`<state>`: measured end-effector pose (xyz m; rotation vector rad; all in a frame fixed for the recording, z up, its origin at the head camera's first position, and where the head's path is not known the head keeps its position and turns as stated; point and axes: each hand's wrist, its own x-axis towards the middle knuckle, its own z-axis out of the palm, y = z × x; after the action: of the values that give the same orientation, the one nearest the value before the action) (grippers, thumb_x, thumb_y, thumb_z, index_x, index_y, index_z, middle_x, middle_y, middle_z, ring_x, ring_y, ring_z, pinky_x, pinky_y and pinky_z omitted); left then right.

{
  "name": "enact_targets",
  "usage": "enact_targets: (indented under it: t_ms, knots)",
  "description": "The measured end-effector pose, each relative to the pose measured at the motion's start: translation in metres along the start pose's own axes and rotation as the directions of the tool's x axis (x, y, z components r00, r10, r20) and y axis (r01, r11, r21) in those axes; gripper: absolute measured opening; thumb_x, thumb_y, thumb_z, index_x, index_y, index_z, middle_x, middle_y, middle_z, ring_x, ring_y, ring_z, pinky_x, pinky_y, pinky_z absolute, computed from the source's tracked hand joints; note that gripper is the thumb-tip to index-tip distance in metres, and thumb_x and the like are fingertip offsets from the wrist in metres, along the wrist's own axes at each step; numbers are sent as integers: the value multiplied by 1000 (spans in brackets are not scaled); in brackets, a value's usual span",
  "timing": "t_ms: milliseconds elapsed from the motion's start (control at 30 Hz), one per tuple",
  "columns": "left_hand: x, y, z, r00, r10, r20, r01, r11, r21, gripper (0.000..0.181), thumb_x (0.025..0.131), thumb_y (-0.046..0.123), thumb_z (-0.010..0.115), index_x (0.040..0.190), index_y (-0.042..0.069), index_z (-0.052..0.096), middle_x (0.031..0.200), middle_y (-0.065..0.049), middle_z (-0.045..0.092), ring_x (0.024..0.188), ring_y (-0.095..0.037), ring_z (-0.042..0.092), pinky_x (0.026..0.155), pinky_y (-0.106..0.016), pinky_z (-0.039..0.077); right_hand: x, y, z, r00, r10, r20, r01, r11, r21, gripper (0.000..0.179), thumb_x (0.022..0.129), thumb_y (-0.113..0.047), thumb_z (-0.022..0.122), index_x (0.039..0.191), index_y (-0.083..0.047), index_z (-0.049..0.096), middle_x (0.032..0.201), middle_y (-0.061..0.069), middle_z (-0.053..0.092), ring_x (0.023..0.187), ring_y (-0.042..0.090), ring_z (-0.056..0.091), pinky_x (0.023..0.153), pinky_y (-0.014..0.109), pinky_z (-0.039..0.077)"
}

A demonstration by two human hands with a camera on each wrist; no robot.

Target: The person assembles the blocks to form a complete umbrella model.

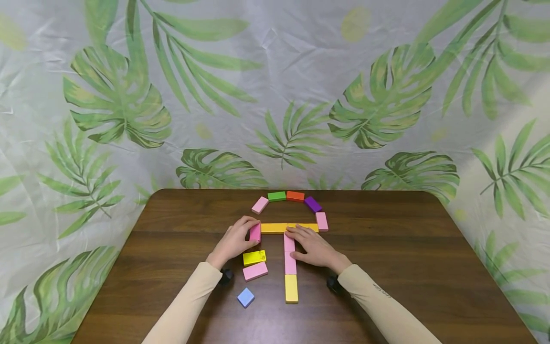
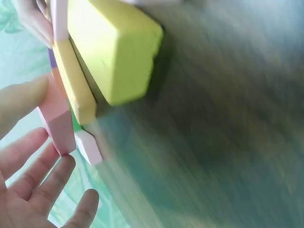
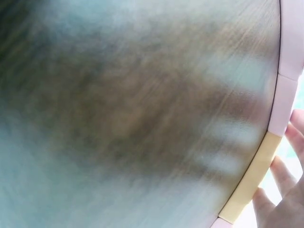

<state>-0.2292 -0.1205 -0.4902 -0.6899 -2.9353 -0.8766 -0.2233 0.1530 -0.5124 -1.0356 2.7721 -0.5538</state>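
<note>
My left hand (image 1: pixel 233 242) pinches a pink block (image 1: pixel 255 232) between thumb and fingers, at the left end of a row of two orange-yellow blocks (image 1: pixel 274 228). In the left wrist view the pink block (image 2: pixel 59 116) is tilted between the thumb and the fingertips. My right hand (image 1: pixel 317 249) lies with extended fingers at the junction of that row and a column of light pink blocks (image 1: pixel 290 263). In the right wrist view its fingertips touch the side of an orange-yellow block (image 3: pixel 251 178). A pale yellow block (image 1: pixel 291 288) ends the column.
An arc stands beyond the row: light pink (image 1: pixel 259 205), green (image 1: pixel 277 196), red (image 1: pixel 295 196), purple (image 1: pixel 313 204) and light pink (image 1: pixel 322 221) blocks. Near the left wrist lie a yellow block (image 1: pixel 254 258), a pink block (image 1: pixel 255 271) and a blue block (image 1: pixel 246 297) on the wooden table (image 1: pixel 386 248).
</note>
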Motion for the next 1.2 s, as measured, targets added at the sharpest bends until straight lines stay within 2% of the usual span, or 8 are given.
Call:
enact_targets:
  t_ms: [167,467,733,1000,1200]
  knots:
    - [5,-12,-2,1000,-15,-26,15,1000,24,55,80,16,79,129,2,58,125,-12,54,114,-27,52,89,-47,42,-1,0,0,1000,-2,-3,2,1000,-3,65,93,-39,58,147,-8,38,150,9,37,141,31,24,112,48,17]
    - [17,-23,-4,999,-28,-21,29,999,41,54,80,15,78,128,0,58,125,-14,54,115,-29,52,89,-50,42,0,0,0,1000,6,2,-6,1000,-3,66,93,-40,58,147,-8,38,150,9,36,140,31,24,112,48,17]
    - [28,-25,-1,999,-39,16,39,999,37,53,82,14,76,130,1,57,128,-13,53,118,-28,50,92,-50,41,0,-1,-1,1000,4,4,-4,1000,0,65,94,-40,57,147,-7,38,150,9,36,140,32,24,112,48,17]
    - [34,-24,2,999,-29,20,29,999,36,51,82,12,76,128,0,58,129,-14,53,118,-28,51,92,-50,41,0,-2,-2,1000,11,8,-11,1000,3,66,93,-39,58,147,-7,38,151,9,35,141,31,24,113,48,16]
    - [34,-25,4,999,-27,22,27,1000,-4,52,82,7,75,130,-2,56,131,-15,51,119,-29,50,101,-43,39,-1,-2,-1,1000,15,10,-15,1000,6,66,93,-40,58,147,-8,38,151,9,35,141,31,23,113,48,16]
